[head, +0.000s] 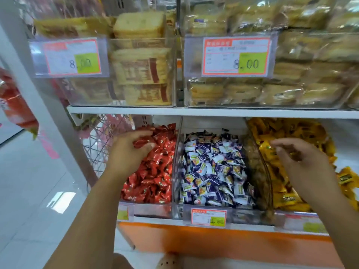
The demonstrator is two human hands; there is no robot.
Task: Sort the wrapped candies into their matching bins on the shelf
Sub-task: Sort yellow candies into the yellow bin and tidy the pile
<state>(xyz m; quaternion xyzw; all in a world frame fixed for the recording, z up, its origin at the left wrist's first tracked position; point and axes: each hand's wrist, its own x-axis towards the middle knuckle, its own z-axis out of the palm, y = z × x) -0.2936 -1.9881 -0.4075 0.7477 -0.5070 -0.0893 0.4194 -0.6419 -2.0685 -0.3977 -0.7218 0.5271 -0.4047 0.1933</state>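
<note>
Three clear bins stand side by side on the lower shelf. The left bin (pixel 151 209) is full of red wrapped candies (pixel 155 171), the middle bin (pixel 178 152) of blue-and-white candies (pixel 213 171), the right bin (pixel 266 171) of yellow candies (pixel 287 133). My left hand (pixel 130 148) is over the red bin, its fingers and thumb pinching red candies at the top of the pile. Over the yellow bin hovers my right hand (pixel 299 154), its fingers loosely curled; a small yellow piece seems to sit under the fingertips, too blurred to be sure.
The upper shelf (pixel 213 111) carries clear boxes of wrapped cakes with price tags (pixel 236 56). A white shelf post (pixel 48 105) stands at the left, with a wire basket (pixel 101 152) behind it. An orange base (pixel 213 243) runs below the bins. White floor tiles lie to the left.
</note>
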